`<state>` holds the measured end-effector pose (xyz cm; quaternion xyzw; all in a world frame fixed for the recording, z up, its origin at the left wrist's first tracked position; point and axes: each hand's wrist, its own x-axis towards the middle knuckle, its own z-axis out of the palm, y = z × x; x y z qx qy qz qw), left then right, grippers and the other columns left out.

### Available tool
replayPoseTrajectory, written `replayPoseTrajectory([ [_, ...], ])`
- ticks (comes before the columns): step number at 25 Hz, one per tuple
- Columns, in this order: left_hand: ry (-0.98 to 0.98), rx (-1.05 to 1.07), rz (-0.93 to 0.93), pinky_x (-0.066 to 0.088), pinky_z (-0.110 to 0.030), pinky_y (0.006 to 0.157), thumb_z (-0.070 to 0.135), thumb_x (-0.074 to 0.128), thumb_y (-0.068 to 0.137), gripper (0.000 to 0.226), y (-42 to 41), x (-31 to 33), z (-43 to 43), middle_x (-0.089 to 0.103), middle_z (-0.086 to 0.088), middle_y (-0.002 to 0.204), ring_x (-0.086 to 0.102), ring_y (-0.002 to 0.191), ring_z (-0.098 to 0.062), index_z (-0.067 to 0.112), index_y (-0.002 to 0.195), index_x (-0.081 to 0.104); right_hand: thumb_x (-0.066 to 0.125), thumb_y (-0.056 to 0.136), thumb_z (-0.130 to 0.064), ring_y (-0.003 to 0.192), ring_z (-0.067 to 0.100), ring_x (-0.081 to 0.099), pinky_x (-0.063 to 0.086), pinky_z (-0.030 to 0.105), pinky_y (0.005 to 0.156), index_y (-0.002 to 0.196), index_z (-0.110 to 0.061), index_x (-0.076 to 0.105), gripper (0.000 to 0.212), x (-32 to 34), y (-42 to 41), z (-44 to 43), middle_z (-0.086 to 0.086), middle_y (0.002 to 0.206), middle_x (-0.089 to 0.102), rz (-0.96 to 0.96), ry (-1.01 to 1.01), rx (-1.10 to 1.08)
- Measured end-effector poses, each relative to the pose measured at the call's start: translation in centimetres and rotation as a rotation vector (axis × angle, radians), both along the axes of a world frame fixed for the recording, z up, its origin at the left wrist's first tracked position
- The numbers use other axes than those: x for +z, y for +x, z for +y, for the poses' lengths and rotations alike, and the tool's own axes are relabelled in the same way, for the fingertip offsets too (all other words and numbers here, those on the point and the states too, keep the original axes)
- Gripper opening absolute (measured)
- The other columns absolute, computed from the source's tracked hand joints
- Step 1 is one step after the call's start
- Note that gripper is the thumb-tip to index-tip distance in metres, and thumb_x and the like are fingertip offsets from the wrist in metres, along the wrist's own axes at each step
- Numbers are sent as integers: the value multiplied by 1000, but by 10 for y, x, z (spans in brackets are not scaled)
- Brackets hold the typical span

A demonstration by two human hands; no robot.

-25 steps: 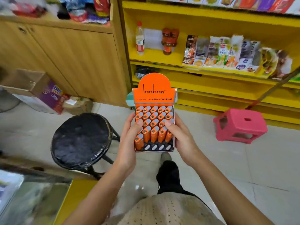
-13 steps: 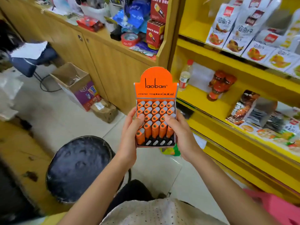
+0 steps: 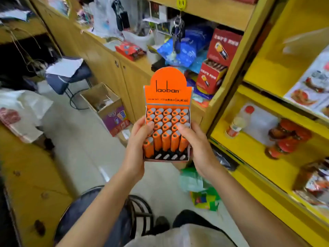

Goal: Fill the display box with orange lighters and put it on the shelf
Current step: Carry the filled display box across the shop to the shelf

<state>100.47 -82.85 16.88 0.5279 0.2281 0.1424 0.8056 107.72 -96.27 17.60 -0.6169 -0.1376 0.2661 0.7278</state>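
An orange display box point(image 3: 168, 90) with a raised "laoban" header card is held up in front of me, filled with rows of orange lighters point(image 3: 166, 130) standing upright. My left hand point(image 3: 138, 148) grips its left side with the thumb resting over the lighters. My right hand point(image 3: 197, 148) grips the right side, thumb on the lighters too. Behind the box is a wooden counter shelf point(image 3: 220, 97) crowded with goods. A yellow shelf point(image 3: 252, 139) with bottles and jars stands to the right.
Red battery boxes point(image 3: 213, 75) and blue bags point(image 3: 185, 49) sit on the wooden counter. A cardboard box point(image 3: 106, 104) lies on the floor to the left, a black stool point(image 3: 92, 216) is below my arms, and a green bag point(image 3: 203, 191) lies near the yellow shelf.
The view has swung up and left, so the wooden counter with its clutter now sits right behind the box. Both hands keep the same hold on the box.
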Motion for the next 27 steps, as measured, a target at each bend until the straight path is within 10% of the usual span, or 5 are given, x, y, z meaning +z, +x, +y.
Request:
replayPoseTrajectory([
  [14, 12, 29, -30, 59, -31, 64, 40, 57, 78, 56, 134, 36, 110, 69, -7, 118, 71, 97, -22, 21, 131, 51, 56, 79, -35, 96, 8, 69, 55, 18, 66, 126, -27, 51, 48, 36, 149, 114, -1, 115, 68, -86, 21, 137],
  [23, -46, -89, -25, 58, -41, 78, 37, 57, 79, 52, 194, 40, 201, 69, -7, 118, 70, 101, -25, 21, 129, 52, 55, 79, -39, 94, -2, 66, 54, 15, 72, 114, -30, 55, 36, 41, 190, 195, -17, 101, 71, -170, -75, -37],
  [27, -60, -329, -50, 52, -45, 91, 34, 61, 82, 52, 232, 43, 267, 67, -11, 122, 66, 107, -27, 17, 131, 51, 60, 70, -53, 106, 6, 62, 48, 35, 95, 117, -35, 44, 53, 39, 195, 252, -10, 113, 66, -199, -144, -359],
])
